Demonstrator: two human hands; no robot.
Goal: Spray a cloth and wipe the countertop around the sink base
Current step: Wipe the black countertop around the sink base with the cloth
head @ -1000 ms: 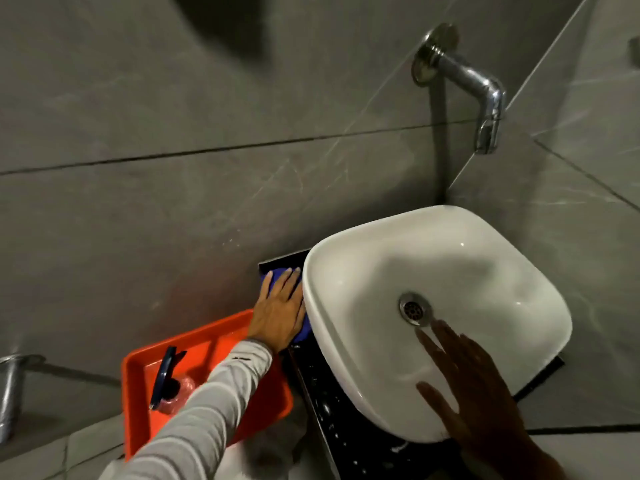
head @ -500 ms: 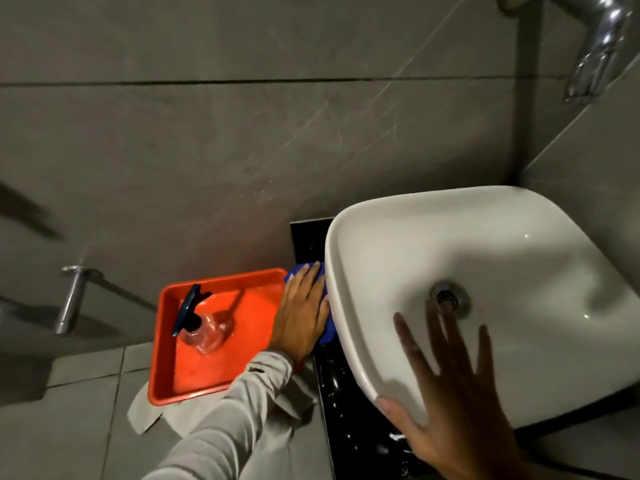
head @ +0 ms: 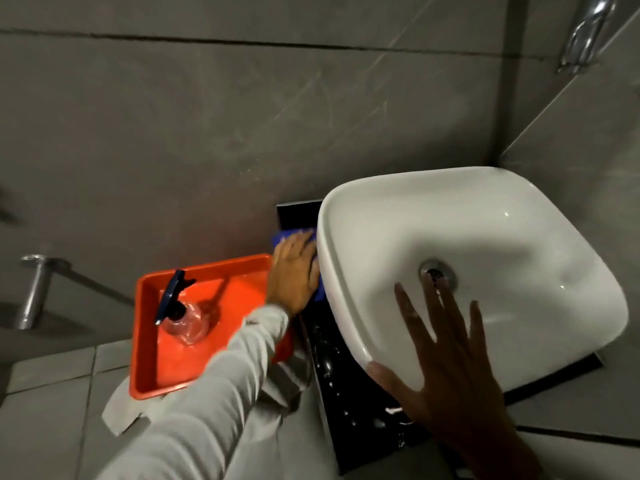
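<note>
Right hand: right hand (head: 446,386) nearest the camera, fingers (head: 436,306) spread wide and flat over the near rim of the sink, holding nothing; whether the palm touches the rim I cannot tell.
Left sleeve: grey sleeve (head: 207,403) reaching forward from the lower left.
Table: black glossy table (head: 332,372) under the sink, with wet droplets on its near strip.
Sink: white basin (head: 485,237) standing on the table, metal drain (head: 438,273) in its bowl.
Tray: orange tray (head: 149,358) just left of the table, resting on a pale sheet; a clear spray bottle (head: 183,317) with a dark blue trigger head lies in it.
Left hand: left hand (head: 294,275) flat, fingers together, pressing the cloth onto the table against the sink's left side.
Cloth: blue cloth (head: 287,235) under that hand, showing past the fingertips.
Wall: grey tiles behind; chrome tap (head: 585,36) at the upper right.
</note>
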